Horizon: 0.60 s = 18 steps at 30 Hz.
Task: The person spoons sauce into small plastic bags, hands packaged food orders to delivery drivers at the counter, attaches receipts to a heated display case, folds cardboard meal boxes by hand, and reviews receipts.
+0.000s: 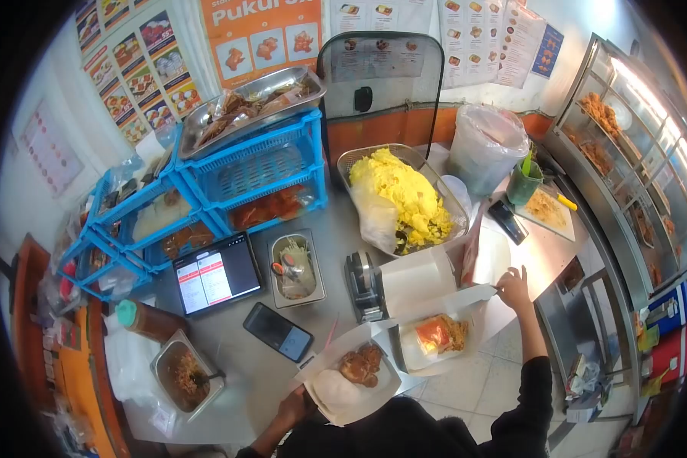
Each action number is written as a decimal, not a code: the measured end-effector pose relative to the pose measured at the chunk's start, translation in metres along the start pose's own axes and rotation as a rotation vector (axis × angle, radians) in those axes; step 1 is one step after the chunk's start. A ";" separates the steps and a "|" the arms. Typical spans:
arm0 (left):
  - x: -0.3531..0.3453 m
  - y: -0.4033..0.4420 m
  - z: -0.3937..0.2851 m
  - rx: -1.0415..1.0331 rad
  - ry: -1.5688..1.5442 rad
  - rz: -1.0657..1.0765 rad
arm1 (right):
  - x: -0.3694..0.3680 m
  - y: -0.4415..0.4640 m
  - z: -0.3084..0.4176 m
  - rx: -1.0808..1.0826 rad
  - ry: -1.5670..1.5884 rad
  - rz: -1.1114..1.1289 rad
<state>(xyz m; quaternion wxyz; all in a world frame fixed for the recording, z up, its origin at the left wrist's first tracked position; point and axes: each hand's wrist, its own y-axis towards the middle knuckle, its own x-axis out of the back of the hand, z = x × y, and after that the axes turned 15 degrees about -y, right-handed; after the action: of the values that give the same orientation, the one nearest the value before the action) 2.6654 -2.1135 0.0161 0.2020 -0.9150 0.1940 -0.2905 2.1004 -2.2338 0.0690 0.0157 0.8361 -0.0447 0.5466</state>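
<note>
My left hand [295, 407] grips the left side of an open paper food box [389, 382], which tilts slightly near my body. Inside are a mound of white rice [339, 389] and a piece of brown fried chicken [361, 365]. Just right of it, a second open food box [412, 361] holds rice, fried chicken [456, 334] and an orange sachet [433, 333]. My right hand [514, 290] is at the outer corner of this box's raised flap, fingers bent and pinching its edge. White paper [492, 256] lies just beyond that hand.
Yellow rice fills a metal basin [458, 238] behind the boxes. A stapler-like black device [366, 286], phone [278, 331], tablet [217, 273] and metal tub with scissors [297, 269] stand left. Blue crates [252, 183] line the back left; a glass food warmer [626, 153] stands right.
</note>
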 end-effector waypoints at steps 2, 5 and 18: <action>-0.002 0.008 0.039 -0.455 0.087 -0.260 | 0.021 0.003 0.002 -0.029 0.103 -0.042; 0.019 -0.013 0.007 -0.872 0.112 -0.839 | 0.088 0.004 0.004 -0.027 0.257 -0.288; 0.054 0.122 -0.281 -1.025 0.192 -0.100 | 0.146 -0.019 0.038 -0.119 0.628 -0.442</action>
<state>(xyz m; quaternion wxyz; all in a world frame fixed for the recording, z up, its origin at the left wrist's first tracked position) 2.5062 -2.3139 0.1923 -0.3045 -0.8737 0.2849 -0.2504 2.1948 -2.2260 0.1875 0.1945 0.6151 0.1117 0.7558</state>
